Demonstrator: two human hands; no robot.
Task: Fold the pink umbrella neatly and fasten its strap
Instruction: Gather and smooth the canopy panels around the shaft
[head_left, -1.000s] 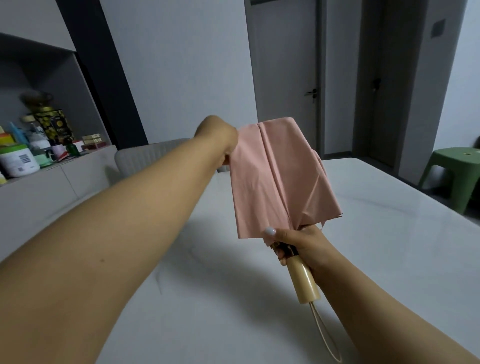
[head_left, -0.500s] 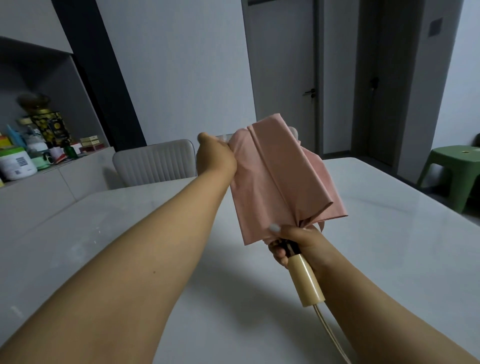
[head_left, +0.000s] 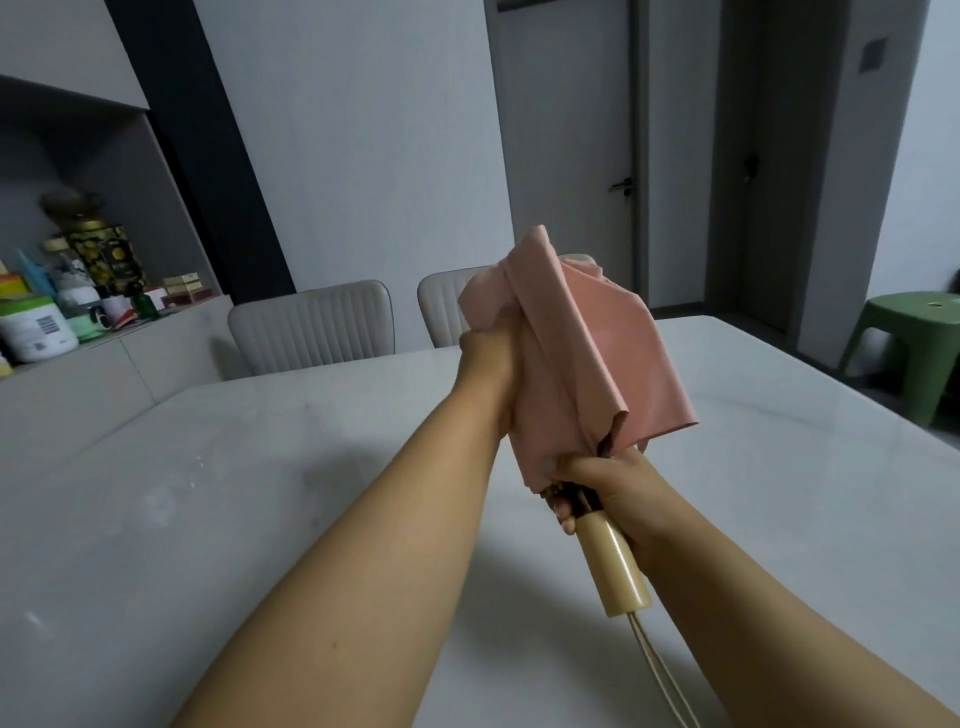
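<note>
- The pink umbrella (head_left: 587, 358) is held up above the white table (head_left: 208, 493) by both hands; it is not resting on the tabletop.
- The right hand (head_left: 618, 488) is closed around the dark shaft just above the cream handle (head_left: 615, 561). The lower edge of the pink fabric is bunched directly over this grip, and the handle sticks out below it, toward the camera.
- A thin cream wrist cord (head_left: 662, 670) hangs down from the bottom end of the handle.
- The left hand (head_left: 491, 353) is closed on the canopy fabric, higher than the right-hand grip and to its left. The fabric is gathered and pressed inward under this hand.
- Compared with half a second ago, the left hand has been brought closer to the shaft and lower, so the two grips are now nearer to each other.
- The pleat that was stretched flat and wide one second ago is now wrapped partly around the shaft. The canopy looks narrower and more crumpled, with one loose flap hanging on the right side of the right-hand grip.
- The right hand's hold above the handle is unchanged between the frames.
- The fastening strap cannot be told apart from the folds.
- Behind the left-hand grip, two pale chairs (head_left: 311, 327) stand at the far edge of the table. A green stool (head_left: 914, 338) stands far to the right of both grips.
</note>
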